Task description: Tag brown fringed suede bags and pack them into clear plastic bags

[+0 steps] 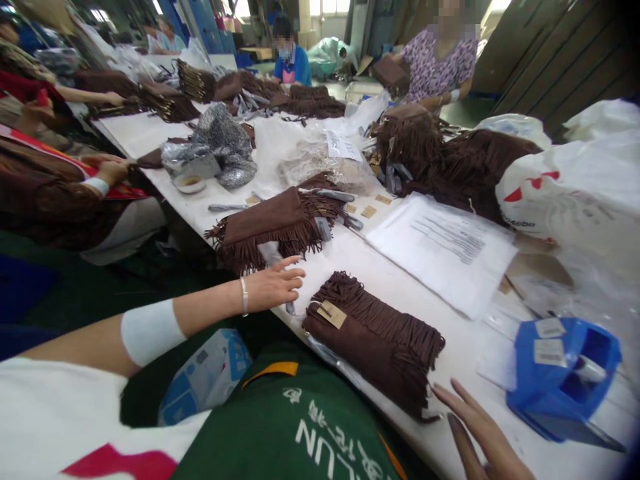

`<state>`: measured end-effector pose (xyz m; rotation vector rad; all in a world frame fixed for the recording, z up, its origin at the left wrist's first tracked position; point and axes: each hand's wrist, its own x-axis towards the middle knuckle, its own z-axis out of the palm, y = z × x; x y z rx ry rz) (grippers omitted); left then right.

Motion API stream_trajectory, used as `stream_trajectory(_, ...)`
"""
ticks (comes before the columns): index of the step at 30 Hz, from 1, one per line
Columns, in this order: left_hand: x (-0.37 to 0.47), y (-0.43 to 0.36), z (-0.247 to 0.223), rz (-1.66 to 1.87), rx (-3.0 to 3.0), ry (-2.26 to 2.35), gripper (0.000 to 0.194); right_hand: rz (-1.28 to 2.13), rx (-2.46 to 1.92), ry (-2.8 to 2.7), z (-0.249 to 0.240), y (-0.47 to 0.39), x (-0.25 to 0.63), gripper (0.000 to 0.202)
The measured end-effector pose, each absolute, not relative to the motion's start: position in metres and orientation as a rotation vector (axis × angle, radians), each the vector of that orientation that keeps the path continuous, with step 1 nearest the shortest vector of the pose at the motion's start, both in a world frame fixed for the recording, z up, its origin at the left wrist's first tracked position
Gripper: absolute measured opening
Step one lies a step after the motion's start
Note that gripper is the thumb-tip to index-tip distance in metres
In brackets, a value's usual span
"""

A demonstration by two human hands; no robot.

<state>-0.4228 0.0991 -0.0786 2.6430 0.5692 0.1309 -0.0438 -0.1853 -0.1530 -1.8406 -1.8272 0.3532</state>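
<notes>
A brown fringed bag (370,347) with a tan paper tag (331,314) lies at the table edge in front of me. My right hand (480,433) is beside its right end, fingers stretched out and holding nothing; whether a fingertip touches the bag I cannot tell. My left hand (277,285) hovers over the table edge to the left of that bag, fingers apart and bare. Just beyond it rests another brown fringed bag (273,220), with grey strips lying on and around its fringe.
Printed sheets in plastic (443,243) lie ahead, and a blue bin (560,380) stands at right. White plastic bags (585,173) and a heap of brown fringed bags (460,160) fill the right back. Crumpled silver wrap (225,143) sits at left. Several people work around the table.
</notes>
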Motion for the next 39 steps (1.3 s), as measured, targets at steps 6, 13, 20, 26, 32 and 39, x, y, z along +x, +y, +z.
stream_trajectory(6, -0.304, 0.099, -0.062, -0.137, 2.544, -0.145, 0.037, 0.375, -1.719, -1.74, -0.135, -0.075, -0.082, 0.032)
stream_trajectory(13, -0.326, 0.132, -0.073, 0.193, 2.473, 0.242, 0.049, 0.297, -1.766, -1.55, -0.127, -0.065, -0.086, 0.039)
stream_trajectory(20, -0.348, 0.135, -0.125, 0.532, 2.454, 0.647, 0.035, 0.198, -1.588, -2.138, -0.126, -0.011, -0.116, 0.05)
stream_trajectory(26, -0.284, 0.168, -0.123, 0.673, 2.59, 0.6, 0.03, 0.149, -1.654, -2.138, -0.153, -0.006, -0.127, 0.031)
stream_trajectory(32, -0.153, 0.23, -0.147, 0.232, 3.02, 0.328, 0.035, 0.161, -1.675, -2.013, -0.167, -0.015, -0.127, 0.037)
stream_trajectory(39, -0.104, 0.254, -0.152, -0.107, 3.047, 0.154, 0.029, 0.149, -1.582, -1.982, -0.167, -0.009, -0.122, 0.031)
